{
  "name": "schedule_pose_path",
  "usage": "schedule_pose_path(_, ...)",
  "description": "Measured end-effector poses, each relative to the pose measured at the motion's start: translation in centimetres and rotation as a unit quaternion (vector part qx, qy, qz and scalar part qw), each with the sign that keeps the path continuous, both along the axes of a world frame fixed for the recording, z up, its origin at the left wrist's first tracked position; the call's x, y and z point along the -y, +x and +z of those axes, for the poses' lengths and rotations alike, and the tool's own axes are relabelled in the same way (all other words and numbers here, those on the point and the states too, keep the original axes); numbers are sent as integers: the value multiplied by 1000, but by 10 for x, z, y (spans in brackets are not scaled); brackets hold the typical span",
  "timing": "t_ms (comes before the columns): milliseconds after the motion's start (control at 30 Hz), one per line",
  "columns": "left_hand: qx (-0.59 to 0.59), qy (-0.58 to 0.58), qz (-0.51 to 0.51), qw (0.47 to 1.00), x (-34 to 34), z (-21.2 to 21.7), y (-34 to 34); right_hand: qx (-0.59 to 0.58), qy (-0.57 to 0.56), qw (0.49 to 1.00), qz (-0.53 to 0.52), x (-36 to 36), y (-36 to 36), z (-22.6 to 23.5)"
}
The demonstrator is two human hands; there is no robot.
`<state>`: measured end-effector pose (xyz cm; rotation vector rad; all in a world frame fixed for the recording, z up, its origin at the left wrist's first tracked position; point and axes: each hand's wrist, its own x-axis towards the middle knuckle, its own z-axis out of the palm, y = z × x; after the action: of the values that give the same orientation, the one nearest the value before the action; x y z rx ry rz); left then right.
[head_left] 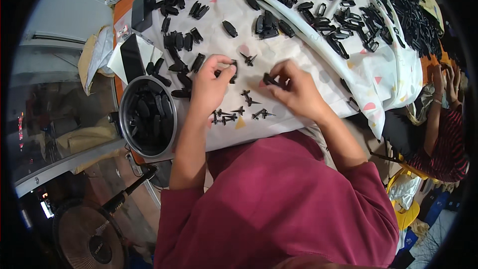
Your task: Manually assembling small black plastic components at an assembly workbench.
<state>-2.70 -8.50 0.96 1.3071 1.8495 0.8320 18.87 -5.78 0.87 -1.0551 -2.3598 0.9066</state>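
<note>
So on my feed the left hand (214, 82) has thumb and fingers pinched on a black plastic part (234, 74) — the right hand (295, 87) clamps another black piece (269, 79), both over the patterned tablecloth (219, 45). Small spiky black pieces (249, 99) lie between them (round bowl (174, 117) of dark parts sits off left).

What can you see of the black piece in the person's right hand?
The black piece is small and elongated, with a plastic look. The right hand pinches it; its free end sticks out slantwise toward the picture's upper left, over the patterned white cloth. The hand hides part of it, and finer detail is too blurred to tell.
</note>
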Motion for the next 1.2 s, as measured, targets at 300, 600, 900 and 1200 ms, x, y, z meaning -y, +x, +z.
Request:
schedule_pose_path(300, 515, 32, -144, 845, 11, 40, 31, -485, -212, 846, -65, 4, -8, 31)
schedule_pose_path(600, 159, 240, -131, 949, 10, 43, 37, -335, 45, 941, -34, 11, 2, 41)
schedule_pose_path(900, 105, 295, -176, 933, 14, 38, 40, -193, 173, 965, -30, 12, 10, 53)
schedule_pose_path(1200, 446, 96, 15, 890, 20, 28, 73, -161, 298, 929, -147, 27, 0, 23)
